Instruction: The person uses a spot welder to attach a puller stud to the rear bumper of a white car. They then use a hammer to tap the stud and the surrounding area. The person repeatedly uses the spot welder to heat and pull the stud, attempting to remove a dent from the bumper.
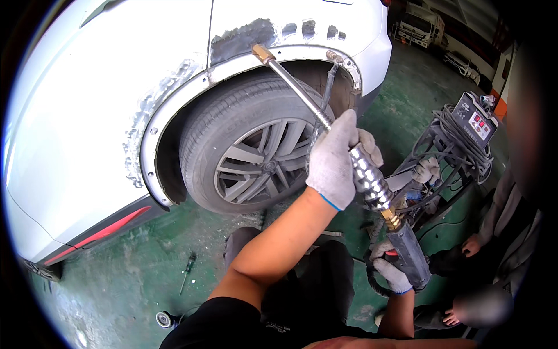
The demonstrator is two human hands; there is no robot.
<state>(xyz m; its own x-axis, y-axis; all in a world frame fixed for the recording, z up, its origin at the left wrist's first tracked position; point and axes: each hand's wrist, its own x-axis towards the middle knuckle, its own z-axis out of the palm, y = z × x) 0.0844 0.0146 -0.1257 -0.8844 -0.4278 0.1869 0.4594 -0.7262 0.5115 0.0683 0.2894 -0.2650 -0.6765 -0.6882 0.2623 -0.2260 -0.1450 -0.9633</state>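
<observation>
A slide-hammer dent puller runs from the wheel arch down to the lower right. Its brass tip (263, 54) meets a bare, ground patch (244, 42) above the arch of the white car (87, 110). My left hand (333, 163), in a whitish glove, wraps round the shaft at the upper end of the shiny ribbed sliding weight (371, 183). My right hand (390, 269), also gloved, is closed round the puller's black handle (410, 256), beside a red trigger-like part. A clamp (333, 57) with a cable grips the rear of the arch edge.
The tyre (203, 139) fills the arch. To the right, a welding machine (476, 119) with coiled cables stands on a cart. Another person's hand (471, 245) is beyond it. A screwdriver (188, 270) and a round power tool (166, 319) lie on the green floor.
</observation>
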